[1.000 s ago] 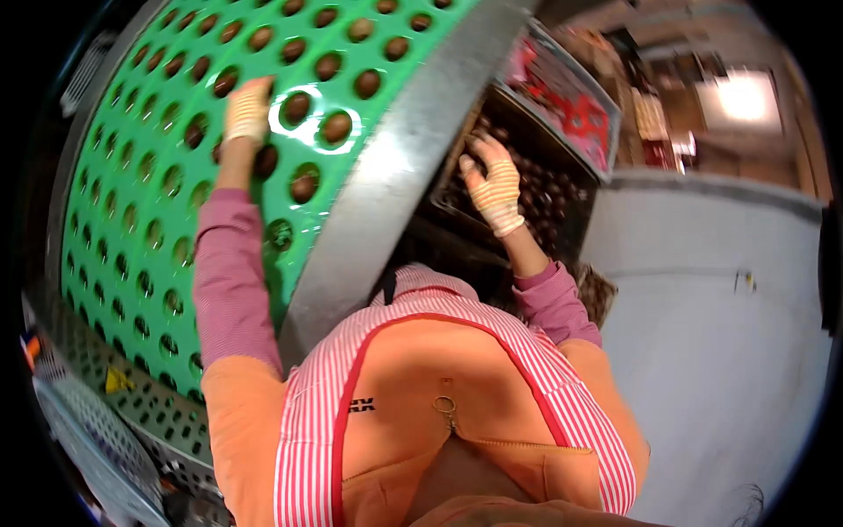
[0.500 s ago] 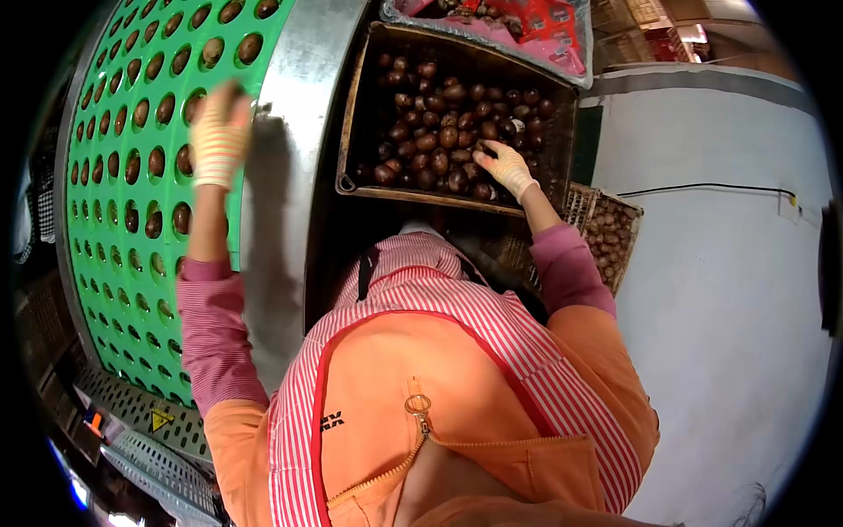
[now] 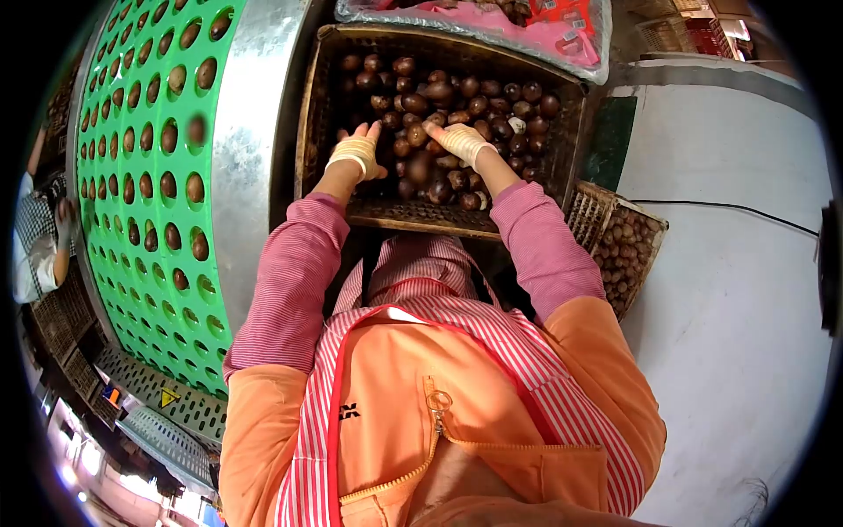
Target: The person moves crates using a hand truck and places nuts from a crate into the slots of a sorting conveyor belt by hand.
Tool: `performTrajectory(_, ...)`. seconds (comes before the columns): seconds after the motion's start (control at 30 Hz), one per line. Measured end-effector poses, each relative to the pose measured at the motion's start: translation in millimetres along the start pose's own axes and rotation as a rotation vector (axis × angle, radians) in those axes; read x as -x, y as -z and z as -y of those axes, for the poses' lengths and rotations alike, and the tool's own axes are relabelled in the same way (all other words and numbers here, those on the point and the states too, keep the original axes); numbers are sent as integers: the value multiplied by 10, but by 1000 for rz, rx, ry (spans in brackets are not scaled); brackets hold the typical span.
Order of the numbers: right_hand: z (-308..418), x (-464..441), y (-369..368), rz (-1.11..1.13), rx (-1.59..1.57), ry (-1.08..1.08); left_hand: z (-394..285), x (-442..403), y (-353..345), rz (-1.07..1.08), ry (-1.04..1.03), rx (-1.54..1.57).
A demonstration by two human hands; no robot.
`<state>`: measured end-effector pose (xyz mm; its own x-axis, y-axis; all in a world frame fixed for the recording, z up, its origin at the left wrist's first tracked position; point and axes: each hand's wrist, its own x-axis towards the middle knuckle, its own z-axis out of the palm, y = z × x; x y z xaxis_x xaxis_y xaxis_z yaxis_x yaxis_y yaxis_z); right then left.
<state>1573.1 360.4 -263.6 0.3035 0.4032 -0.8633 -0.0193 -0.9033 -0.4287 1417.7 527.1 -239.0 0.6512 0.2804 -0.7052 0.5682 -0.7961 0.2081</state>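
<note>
Dark brown-purple round fruits that look like passion fruits [image 3: 449,180] lie heaped in a worn brown crate [image 3: 439,220] in front of me. My left hand [image 3: 358,151], in a pale striped glove, is over the left part of the heap with its fingers apart. To its right, my right hand [image 3: 458,140], gloved alike, reaches into the fruits with fingers stretched out. Between and below the hands, one fruit is blurred by motion. On the left, a green panel [image 3: 147,204] holds rows of these fruits in oval pockets; another blurred fruit [image 3: 197,130] shows at its edge.
A metal strip [image 3: 255,123] separates panel and crate. Behind the crate is a plastic-lined container [image 3: 575,44] with pink and red packaging. A smaller crate [image 3: 628,250] of fruits stands right, beside a pale wall [image 3: 729,290]. At far left, another person's arm [image 3: 61,263] shows.
My left hand has moved right from the green panel into the crate. My right hand has shifted slightly left and up over the fruits. The camera view has turned a little.
</note>
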Motion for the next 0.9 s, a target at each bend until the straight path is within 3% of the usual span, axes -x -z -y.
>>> performTrajectory(0.13, -47, -72, -25, 89, -109, -23, 7, 24, 218, 106, 4, -47)
performTrajectory(0.2, -88, -53, -48, 200, -60, 139, 58, -64, 287, 208, -33, 32)
performTrajectory(0.27, -101, -87, -232, 83, -145, 149, 95, -131, 299, 278, -63, 97)
performTrajectory(0.37, 109, -115, -215, 351, -190, 249, 59, -192, 336, 345, -100, 105)
performTrajectory(0.4, 255, 103, -135, 345, -260, 24, 36, -194, 328, 376, -99, 127)
performTrajectory(0.5, 239, 78, -206, 389, -420, 2, -6, -171, 400, 508, -82, 245)
performTrajectory(0.57, 139, 15, -243, 497, -565, 28, 109, -168, 242, 479, -138, 338)
performTrajectory(0.7, 136, 16, -317, 483, -692, -80, 64, 6, 148, 367, -93, 282)
performTrajectory(0.8, 50, -127, -481, 446, -769, 28, 89, 83, 120, 288, -59, 383)
performTrajectory(0.87, 45, -97, -583, 452, -942, -17, 129, 153, 83, 176, -63, 434)
performTrajectory(0.9, 3, -125, -643, 500, -1011, 5, 211, 62, -102, 104, -167, 466)
